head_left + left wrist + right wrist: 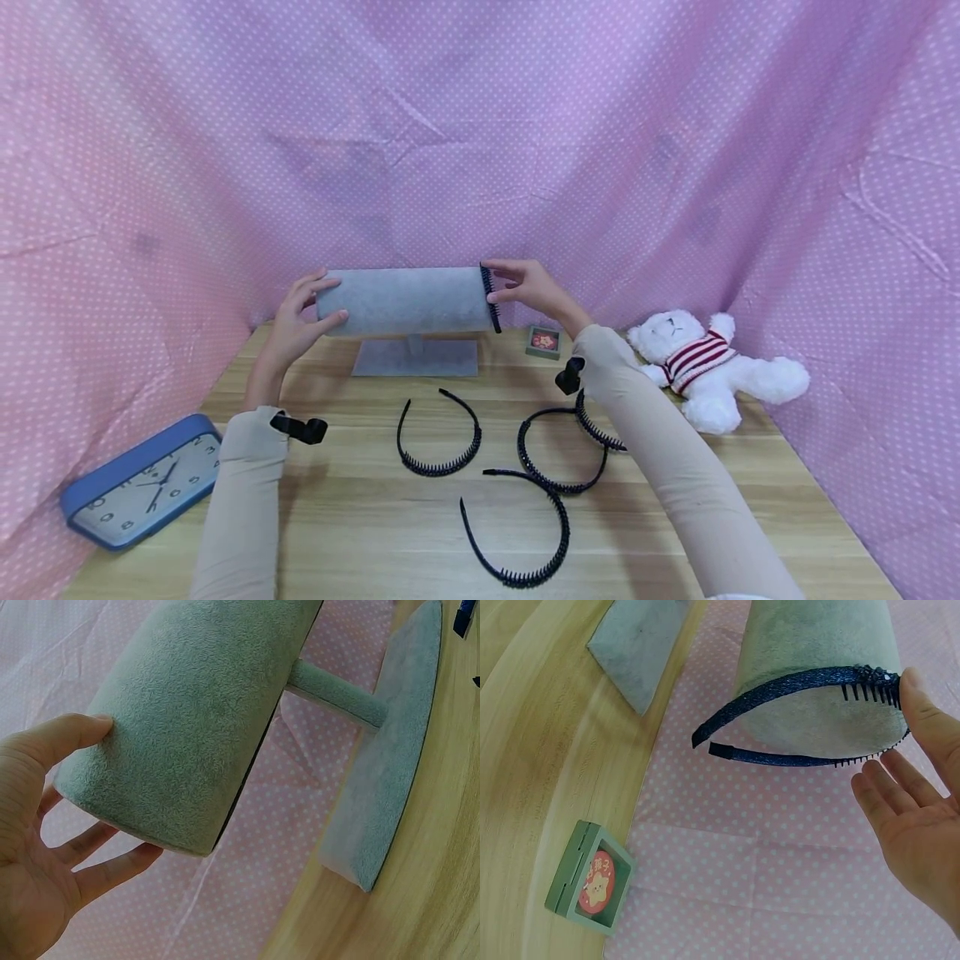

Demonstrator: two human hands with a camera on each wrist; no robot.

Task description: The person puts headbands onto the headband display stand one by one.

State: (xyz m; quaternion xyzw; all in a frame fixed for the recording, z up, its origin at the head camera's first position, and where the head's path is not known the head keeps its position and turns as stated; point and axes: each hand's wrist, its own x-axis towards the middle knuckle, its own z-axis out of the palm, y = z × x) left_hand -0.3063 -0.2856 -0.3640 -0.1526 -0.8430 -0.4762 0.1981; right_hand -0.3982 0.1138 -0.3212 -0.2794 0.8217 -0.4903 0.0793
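Note:
A grey plush display stand (405, 300) has a horizontal roll on a short post and a flat base. My left hand (291, 329) holds the roll's left end, thumb in front and fingers around the edge. At the opposite end, my right hand (534, 288) pinches a dark toothed headband (795, 681) between thumb and fingers. That headband lies around the rim of the roll's end, its two tips close together below in the right wrist view. Several more black toothed headbands (525, 577) lie on the wooden table in front of the stand.
A blue-framed clock (150, 483) lies at the left. To the right is a white teddy bear (697, 367) in a striped top. A small green box (543, 342) with a red picture sits near the table's back edge. Pink dotted cloth (480, 167) hangs around the table.

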